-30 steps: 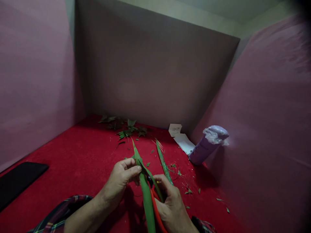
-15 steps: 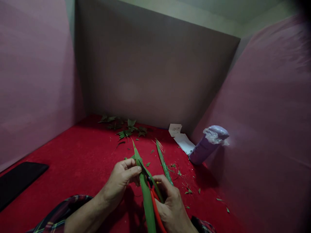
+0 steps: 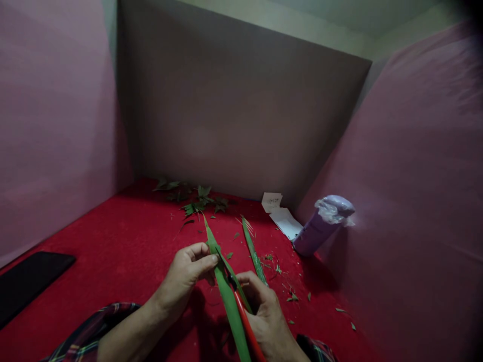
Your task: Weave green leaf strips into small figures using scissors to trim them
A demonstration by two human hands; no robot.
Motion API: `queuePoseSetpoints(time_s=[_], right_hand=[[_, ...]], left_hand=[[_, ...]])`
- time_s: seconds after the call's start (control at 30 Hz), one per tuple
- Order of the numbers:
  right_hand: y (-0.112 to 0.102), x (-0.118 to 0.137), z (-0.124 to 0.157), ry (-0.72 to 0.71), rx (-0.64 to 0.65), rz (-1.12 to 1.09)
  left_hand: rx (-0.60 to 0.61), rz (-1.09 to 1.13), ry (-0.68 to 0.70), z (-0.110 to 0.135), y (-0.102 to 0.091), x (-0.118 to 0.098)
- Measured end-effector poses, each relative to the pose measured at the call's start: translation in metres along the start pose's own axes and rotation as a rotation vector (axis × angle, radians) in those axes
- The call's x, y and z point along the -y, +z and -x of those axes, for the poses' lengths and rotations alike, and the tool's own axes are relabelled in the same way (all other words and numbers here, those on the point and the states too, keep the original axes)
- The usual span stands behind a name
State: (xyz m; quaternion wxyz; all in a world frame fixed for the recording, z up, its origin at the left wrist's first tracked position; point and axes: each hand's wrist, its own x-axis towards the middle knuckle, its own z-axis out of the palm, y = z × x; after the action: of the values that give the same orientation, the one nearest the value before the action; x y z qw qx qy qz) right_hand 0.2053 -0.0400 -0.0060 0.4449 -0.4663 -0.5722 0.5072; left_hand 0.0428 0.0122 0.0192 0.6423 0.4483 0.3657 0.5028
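My left hand (image 3: 192, 269) pinches a long green leaf (image 3: 231, 306) between thumb and fingers near its upper part. The leaf's thin tip points away from me, and its broad end runs down past the bottom edge. In my right hand (image 3: 266, 309) is a pair of scissors (image 3: 246, 318) with red handles, closed round by the fingers. Their dark pivot lies against the leaf, where a narrow strip splits off along the right side. The blades are mostly hidden by the leaf. Just beyond my right hand lies another long leaf (image 3: 253, 249) on the red cloth.
Lobed leaves (image 3: 204, 198) lie at the back of the red cloth (image 3: 124, 241). Leaf scraps (image 3: 279, 269) are scattered right of centre. White paper (image 3: 286, 222) and a tilted purple cylinder (image 3: 320, 229) with plastic wrap stand at the right. A black flat object (image 3: 35, 281) lies far left.
The leaf's lower end has swung slightly right, and the scissors have tilted a little with it. Both hands keep their hold and have barely moved.
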Motion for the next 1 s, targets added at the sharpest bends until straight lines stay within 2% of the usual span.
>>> queuePoseSetpoints(time_s=[0.53,0.83,1.0], right_hand=[[0.0019,0.0024,-0.0024,0.015,0.048,-0.257],[0.0027,0.0009,-0.0033,0.023,0.062,-0.263],[-0.0007,0.0068,-0.0047,0.052,0.052,-0.157]], left_hand=[[0.041,0.011,-0.071,-0.0015,0.0019,0.0028],[0.036,-0.014,-0.078,-0.0005,0.0016,0.0033],[0.028,-0.002,-0.043,-0.0019,0.0001,0.0045]])
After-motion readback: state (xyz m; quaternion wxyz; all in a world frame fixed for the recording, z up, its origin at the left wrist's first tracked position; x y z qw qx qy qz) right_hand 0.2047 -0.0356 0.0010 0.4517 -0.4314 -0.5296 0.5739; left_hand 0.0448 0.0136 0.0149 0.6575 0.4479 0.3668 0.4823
